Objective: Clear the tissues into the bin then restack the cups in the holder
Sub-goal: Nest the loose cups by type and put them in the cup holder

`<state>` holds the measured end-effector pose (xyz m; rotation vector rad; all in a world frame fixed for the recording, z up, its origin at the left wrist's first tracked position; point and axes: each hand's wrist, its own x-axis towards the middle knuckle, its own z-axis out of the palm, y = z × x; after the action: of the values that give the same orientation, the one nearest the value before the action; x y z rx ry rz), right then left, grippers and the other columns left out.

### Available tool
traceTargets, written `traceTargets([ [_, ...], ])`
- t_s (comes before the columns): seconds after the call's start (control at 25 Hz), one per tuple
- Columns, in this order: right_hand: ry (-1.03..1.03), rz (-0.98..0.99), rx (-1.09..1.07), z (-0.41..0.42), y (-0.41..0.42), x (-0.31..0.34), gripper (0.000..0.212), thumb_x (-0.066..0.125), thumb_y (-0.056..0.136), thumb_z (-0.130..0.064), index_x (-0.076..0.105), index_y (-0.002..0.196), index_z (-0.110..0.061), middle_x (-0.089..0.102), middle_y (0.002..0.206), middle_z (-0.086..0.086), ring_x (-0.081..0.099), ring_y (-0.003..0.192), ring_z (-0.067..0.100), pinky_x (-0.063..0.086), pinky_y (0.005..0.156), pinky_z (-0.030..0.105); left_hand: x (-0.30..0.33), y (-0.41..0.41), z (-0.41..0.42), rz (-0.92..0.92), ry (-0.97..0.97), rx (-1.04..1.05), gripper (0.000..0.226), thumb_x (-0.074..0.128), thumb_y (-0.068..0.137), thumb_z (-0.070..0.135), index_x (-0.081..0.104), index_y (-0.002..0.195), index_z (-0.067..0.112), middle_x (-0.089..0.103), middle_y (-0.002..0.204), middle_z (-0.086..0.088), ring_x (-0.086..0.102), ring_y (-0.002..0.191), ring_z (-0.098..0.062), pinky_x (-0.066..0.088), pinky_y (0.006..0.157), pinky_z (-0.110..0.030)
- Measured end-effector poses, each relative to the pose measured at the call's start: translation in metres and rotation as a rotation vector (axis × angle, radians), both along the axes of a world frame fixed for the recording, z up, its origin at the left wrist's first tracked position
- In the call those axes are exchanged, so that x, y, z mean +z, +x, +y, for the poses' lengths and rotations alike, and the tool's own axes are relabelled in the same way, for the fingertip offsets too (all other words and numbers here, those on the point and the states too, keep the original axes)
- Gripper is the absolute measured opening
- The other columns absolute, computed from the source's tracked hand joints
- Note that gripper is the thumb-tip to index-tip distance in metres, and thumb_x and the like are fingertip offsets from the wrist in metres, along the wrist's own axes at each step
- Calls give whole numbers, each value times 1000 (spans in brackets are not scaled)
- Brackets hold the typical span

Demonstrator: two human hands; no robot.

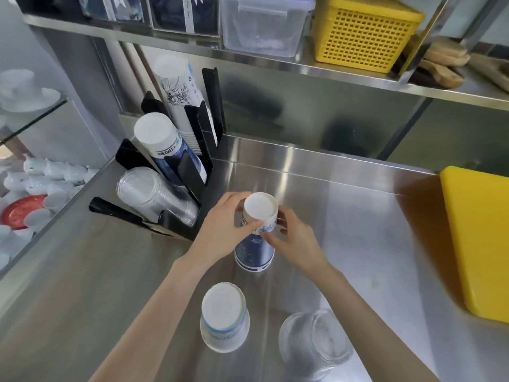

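Note:
An upside-down stack of blue and white paper cups (254, 250) stands on the steel counter (344, 216). My left hand (223, 227) and my right hand (294, 241) both grip it near its top, one on each side. A white paper cup (223, 317) stands upside down nearer to me, and a clear plastic cup (314, 343) stands to its right. The black cup holder (190, 172) sits at the back left with three stacks in it: tall white cups (176, 86), blue cups (162, 142) and clear cups (154, 194). No tissues or bin are in view.
A yellow cutting board (479, 238) lies at the counter's right edge. The shelf above holds a yellow basket (363, 34) and a clear box (261, 23). White crockery (41, 183) and a red lid (19, 212) sit lower at the left behind glass.

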<state>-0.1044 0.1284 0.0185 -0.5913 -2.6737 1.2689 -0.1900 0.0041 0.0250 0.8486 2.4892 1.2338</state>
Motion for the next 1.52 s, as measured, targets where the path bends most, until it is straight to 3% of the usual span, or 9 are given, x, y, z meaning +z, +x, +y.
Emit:
traceTargets([
  [0.24,-12,-40,16,-1,2,-6,57,67,80,-20,38,129,-9,56,131,7,55,117,21,40,91,21,-16,3,-2,-1,32,2,55,70,75,26,45,124,22,48,130,2,46,102,-6,43,94,-28],
  [0.48,0,-79,45,0,5,-4,57,64,82,-15,35,132,-12,52,136,7,51,122,23,39,102,30,-19,4,-6,-3,10,-27,59,65,79,25,38,131,23,44,137,1,49,116,-14,41,98,-29],
  [0.68,7,-111,62,8,3,-6,66,65,81,-18,30,137,-15,48,140,6,47,126,21,37,105,31,-36,-2,-20,-155,19,-44,72,66,78,26,26,138,24,41,143,1,43,114,-5,36,100,-28],
  [0.88,-6,-85,100,9,-5,-11,71,68,78,-18,28,136,-22,50,136,2,48,122,18,35,96,21,-73,-7,-22,-344,-110,-104,90,74,71,32,18,141,23,33,148,3,35,133,-15,31,111,-37],
  [0.96,-12,-81,92,7,-7,-13,71,69,77,-20,30,136,-22,51,135,1,49,120,17,36,93,20,-81,-7,-17,-351,-135,-119,89,75,67,33,23,139,22,40,144,4,39,132,-16,34,111,-39],
  [1.12,-3,-56,76,6,-5,-13,68,69,76,-20,34,134,-21,53,134,1,52,114,13,36,89,15,-90,-12,-13,-389,-108,-75,77,73,52,44,43,121,27,60,124,2,59,112,-17,48,99,-45],
  [1.24,-6,-23,60,5,2,-1,67,70,76,-21,35,133,-22,54,132,-1,50,105,7,37,87,13,-76,-8,-12,-372,-63,-73,72,77,61,26,42,124,21,57,126,3,59,111,-18,48,97,-35],
  [1.32,2,11,52,3,8,15,67,70,77,-21,35,134,-22,53,134,-2,52,111,11,39,90,16,-59,-4,-10,-337,-25,-72,69,76,67,16,41,127,17,54,121,6,56,112,-16,45,91,-27],
  [1.52,72,141,48,-10,30,70,67,70,76,-21,36,134,-22,52,132,-3,52,115,14,42,97,27,-2,13,-17,-204,78,-78,67,74,70,19,39,127,17,53,131,0,54,116,-16,46,98,-35],
])
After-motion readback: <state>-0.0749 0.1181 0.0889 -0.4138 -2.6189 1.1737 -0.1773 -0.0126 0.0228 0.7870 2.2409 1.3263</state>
